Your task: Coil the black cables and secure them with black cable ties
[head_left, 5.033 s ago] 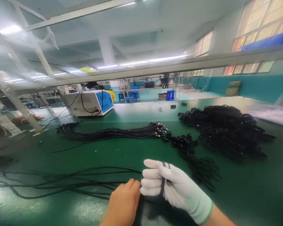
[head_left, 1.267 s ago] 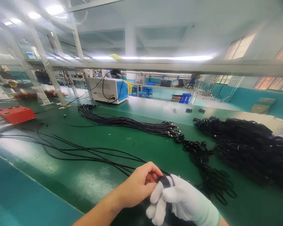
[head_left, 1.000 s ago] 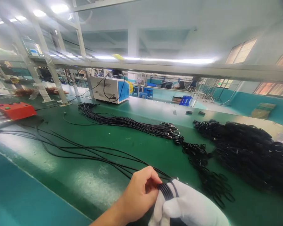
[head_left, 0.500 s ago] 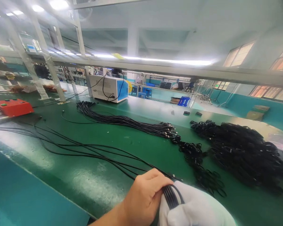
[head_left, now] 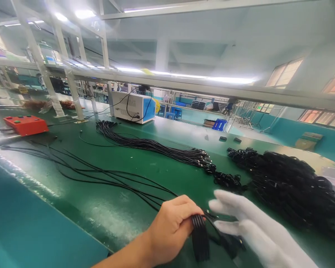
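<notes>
My bare left hand (head_left: pixel 171 230) is closed around a coiled bundle of black cable (head_left: pixel 200 238), whose side-by-side turns hang below the thumb. In a white glove, my right hand (head_left: pixel 245 221) is just to the right of the coil, fingers apart; some dark strands lie behind its fingertips, and whether they touch is unclear. Several loose black cables (head_left: pixel 100 178) trail leftward over the green table (head_left: pixel 139 169). Beyond them lies a long bundle of black cables (head_left: pixel 156 147) with metal-tipped connectors at its right end.
A large heap of black coiled cables (head_left: pixel 290 186) covers the table's right side, with smaller black loops (head_left: pixel 227 179) beside it. A red button box (head_left: pixel 26 125) stands at left. At the back is a white-and-blue machine (head_left: pixel 135 108) under a metal shelf frame (head_left: pixel 167 83).
My right hand has moved off the coil to the right, and its fingers have spread. The coil now hangs from my left hand. The view has shifted slightly.
</notes>
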The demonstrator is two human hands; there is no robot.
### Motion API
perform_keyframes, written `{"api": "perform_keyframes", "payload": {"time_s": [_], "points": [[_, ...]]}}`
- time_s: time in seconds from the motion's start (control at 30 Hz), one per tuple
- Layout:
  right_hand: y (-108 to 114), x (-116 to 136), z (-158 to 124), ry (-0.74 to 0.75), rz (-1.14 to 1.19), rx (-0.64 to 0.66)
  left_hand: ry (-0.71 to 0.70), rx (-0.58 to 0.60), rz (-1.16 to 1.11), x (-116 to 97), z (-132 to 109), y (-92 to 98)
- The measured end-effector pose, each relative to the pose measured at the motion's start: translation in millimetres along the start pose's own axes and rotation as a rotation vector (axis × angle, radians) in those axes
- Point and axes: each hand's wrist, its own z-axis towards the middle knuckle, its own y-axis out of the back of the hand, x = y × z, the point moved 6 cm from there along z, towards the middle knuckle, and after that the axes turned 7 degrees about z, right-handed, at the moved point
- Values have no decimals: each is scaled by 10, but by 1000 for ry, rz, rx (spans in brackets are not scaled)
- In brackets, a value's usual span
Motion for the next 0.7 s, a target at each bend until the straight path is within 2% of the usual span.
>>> {"api": "perform_keyframes", "payload": {"time_s": [0.07,0.13,0.23,0.4,0.53,0.7], "points": [[-13,-42,69,7,-64,-31,18,13,5,13,20,1],[-165,-53,170,22,-67,68,30,28,0,27,34,3],[-404,6,295,51,47,231,65,58,28,61,44,17],[-605,37,394,35,310,415,105,122,79,97,63,42],[-649,-95,510,50,396,400,139,155,78,140,88,18],[-684,-188,543,-83,408,360,209,104,82,233,122,-2]]}}
